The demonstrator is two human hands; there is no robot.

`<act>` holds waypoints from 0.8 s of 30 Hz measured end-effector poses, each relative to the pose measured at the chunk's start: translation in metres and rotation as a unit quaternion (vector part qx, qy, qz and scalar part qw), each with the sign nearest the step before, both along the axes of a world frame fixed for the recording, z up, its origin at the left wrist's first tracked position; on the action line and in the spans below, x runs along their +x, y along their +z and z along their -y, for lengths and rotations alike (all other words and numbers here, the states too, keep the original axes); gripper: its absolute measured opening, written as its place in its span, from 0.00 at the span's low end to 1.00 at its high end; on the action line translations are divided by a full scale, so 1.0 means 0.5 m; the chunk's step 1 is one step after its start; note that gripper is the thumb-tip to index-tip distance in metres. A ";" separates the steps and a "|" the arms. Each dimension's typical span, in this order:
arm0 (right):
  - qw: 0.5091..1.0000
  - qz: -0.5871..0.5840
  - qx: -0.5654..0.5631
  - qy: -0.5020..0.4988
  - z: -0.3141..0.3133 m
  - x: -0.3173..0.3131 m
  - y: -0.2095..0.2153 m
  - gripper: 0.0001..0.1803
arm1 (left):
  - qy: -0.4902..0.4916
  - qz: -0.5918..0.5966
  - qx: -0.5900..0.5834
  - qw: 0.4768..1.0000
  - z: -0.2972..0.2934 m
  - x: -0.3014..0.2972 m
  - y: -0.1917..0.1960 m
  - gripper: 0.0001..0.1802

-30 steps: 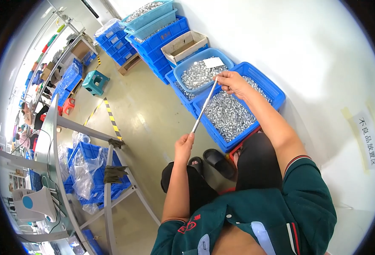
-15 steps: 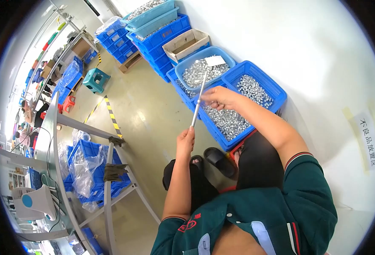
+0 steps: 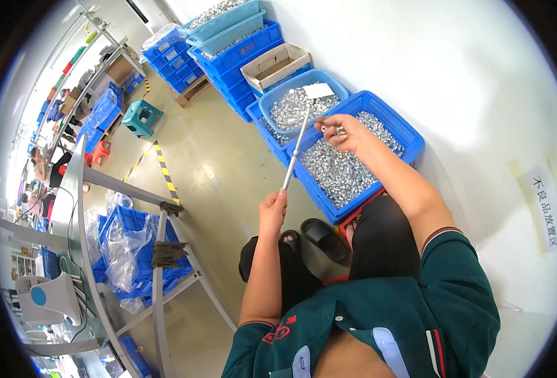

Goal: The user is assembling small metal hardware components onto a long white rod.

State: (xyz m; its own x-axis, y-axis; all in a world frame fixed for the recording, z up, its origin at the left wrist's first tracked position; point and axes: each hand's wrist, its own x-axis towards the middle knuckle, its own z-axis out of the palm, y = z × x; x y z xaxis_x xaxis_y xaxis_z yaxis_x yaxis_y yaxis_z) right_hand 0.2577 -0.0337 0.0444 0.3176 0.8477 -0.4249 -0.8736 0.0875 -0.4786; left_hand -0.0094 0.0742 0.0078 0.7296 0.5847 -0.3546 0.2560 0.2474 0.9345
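My left hand (image 3: 272, 211) is closed round the lower end of a thin silvery metal rod (image 3: 296, 151), which slants up and away to the right. Partway along the rod sits a small ring-like piece. Right of the rod's upper part, my right hand (image 3: 348, 133) has its fingers curled in a pinch on several small shiny metal rings (image 3: 339, 131). It hovers over blue baskets heaped with small metal parts (image 3: 335, 173). Beyond the rod's far tip stands a light blue tub (image 3: 267, 107) of similar parts with a white card (image 3: 319, 91) on top.
Past the tub are an open pale box (image 3: 277, 66) and stacked blue crates (image 3: 228, 75). At left, a metal frame (image 3: 160, 283) stands near plastic-covered blue crates (image 3: 136, 246). A green stool (image 3: 142, 118) is farther off; a white wall (image 3: 467, 82) runs along the right.
My right hand has come off the rod and moved to the right, over the baskets; small metal rings now show in its fingers. My left hand and the rod have hardly moved.
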 end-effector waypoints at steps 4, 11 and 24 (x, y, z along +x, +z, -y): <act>0.995 -0.007 -0.097 0.021 -0.001 0.000 -0.035 0.09 | -0.005 -0.006 0.001 1.000 0.005 0.001 0.003 0.19; 0.996 0.009 -0.084 0.001 0.005 0.012 -0.030 0.07 | -0.004 0.006 0.001 1.000 0.005 0.001 0.001 0.19; 0.996 0.049 0.052 -0.054 0.021 0.009 -0.008 0.10 | -0.025 0.007 0.120 0.992 -0.003 -0.004 -0.043 0.20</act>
State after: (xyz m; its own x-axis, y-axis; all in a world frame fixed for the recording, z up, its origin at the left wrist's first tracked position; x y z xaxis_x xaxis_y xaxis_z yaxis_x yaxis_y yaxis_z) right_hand 0.2623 -0.0439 0.0402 0.4443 0.8442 -0.2999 -0.8064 0.2311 -0.5443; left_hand -0.0112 0.0759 -0.0138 0.7642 0.6137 -0.1984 0.2486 0.0035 0.9686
